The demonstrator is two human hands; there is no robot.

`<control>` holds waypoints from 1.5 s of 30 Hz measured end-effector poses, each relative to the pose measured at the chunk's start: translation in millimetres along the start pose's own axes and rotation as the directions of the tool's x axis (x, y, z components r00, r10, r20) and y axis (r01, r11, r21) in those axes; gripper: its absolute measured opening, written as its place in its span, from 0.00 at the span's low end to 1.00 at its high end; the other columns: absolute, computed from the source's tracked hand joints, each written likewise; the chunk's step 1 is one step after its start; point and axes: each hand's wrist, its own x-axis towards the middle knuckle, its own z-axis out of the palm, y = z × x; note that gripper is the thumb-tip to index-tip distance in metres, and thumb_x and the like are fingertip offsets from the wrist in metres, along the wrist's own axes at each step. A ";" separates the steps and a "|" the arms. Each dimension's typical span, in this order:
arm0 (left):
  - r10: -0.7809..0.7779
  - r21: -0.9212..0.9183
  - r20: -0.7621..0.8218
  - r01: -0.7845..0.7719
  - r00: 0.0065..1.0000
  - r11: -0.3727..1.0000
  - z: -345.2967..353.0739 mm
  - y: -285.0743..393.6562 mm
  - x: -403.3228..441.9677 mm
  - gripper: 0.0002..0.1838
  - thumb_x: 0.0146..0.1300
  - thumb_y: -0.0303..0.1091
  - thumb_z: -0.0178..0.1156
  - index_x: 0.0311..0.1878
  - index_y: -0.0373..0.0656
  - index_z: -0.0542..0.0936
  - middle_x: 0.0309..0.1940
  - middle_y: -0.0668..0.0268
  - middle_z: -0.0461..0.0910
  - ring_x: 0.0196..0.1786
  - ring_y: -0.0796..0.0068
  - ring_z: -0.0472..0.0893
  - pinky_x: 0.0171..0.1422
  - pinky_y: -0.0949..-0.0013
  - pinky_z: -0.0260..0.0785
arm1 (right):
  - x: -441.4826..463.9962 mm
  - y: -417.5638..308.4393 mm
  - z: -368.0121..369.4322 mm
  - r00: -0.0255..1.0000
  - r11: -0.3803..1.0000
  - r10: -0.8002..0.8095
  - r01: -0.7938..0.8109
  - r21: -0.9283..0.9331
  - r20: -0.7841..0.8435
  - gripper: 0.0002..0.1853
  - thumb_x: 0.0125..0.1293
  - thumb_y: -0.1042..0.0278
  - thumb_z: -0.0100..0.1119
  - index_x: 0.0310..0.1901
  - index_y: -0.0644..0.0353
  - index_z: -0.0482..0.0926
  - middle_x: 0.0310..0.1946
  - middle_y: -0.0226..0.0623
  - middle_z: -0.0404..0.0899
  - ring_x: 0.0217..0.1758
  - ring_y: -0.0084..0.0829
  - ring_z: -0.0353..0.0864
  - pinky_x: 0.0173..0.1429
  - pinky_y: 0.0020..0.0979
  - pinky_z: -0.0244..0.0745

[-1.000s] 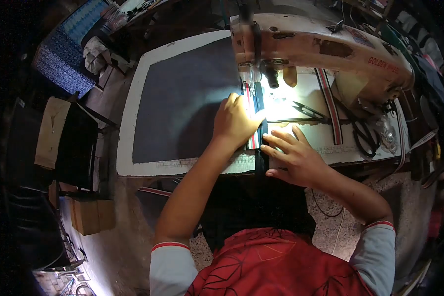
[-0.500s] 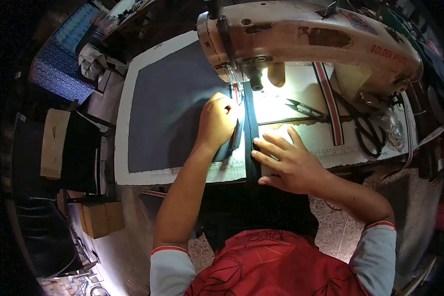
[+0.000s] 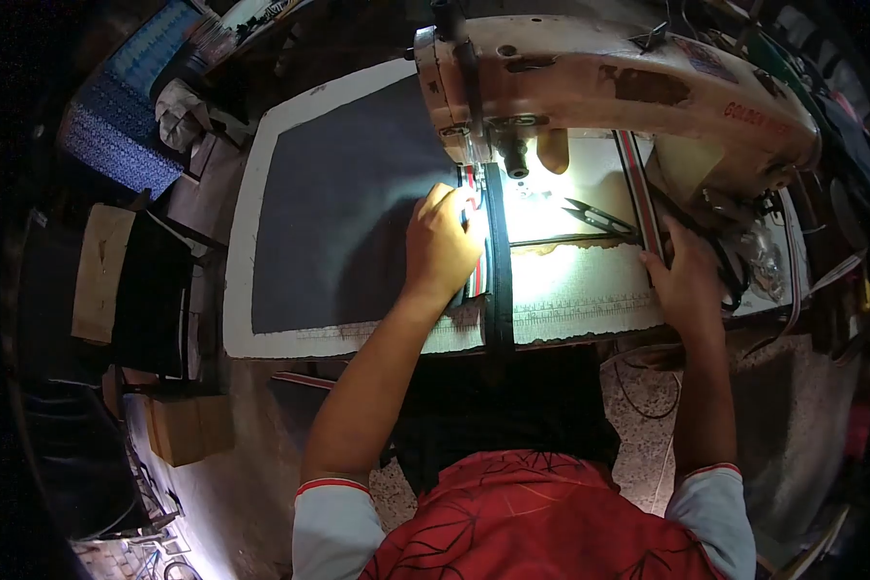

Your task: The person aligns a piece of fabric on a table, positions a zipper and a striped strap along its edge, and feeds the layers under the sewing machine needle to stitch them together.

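Note:
My left hand [image 3: 445,242] is closed at the right edge of a large dark fabric panel [image 3: 348,203], gripping a red, white and black striped ribbon [image 3: 477,279] just in front of the sewing machine's needle area [image 3: 479,174]. Beside it runs a dark strip [image 3: 498,261], hanging over the table's front edge. My right hand [image 3: 688,275] is over the lower end of a second striped ribbon [image 3: 640,184], thumb and fingers apart. It also covers part of the black-handled scissors [image 3: 734,285]; whether it touches them is hidden.
The worn sewing machine [image 3: 590,72] arches over the white table [image 3: 590,300], its lamp lighting the needle area. Black thread snips [image 3: 599,217] lie to its right. Near the right edge is a crumpled clear plastic bag [image 3: 766,256]. A cardboard box [image 3: 191,428] stands lower left.
My right hand has left the dark strip and moved right to the second striped ribbon and scissors. My left hand stays at the panel's edge, with more striped ribbon showing below it.

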 end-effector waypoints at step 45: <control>0.112 0.350 0.190 -0.174 0.975 0.920 -20.7 16.4 2.5 0.16 0.62 0.34 0.68 0.50 0.36 0.82 0.42 0.53 0.83 0.45 0.54 0.82 0.50 0.60 0.75 | -48.7 24.3 -75.3 0.971 0.900 0.239 -0.215 0.379 -0.017 0.24 0.66 0.76 0.65 0.64 0.59 0.75 0.36 0.39 0.83 0.36 0.28 0.83 0.39 0.33 0.77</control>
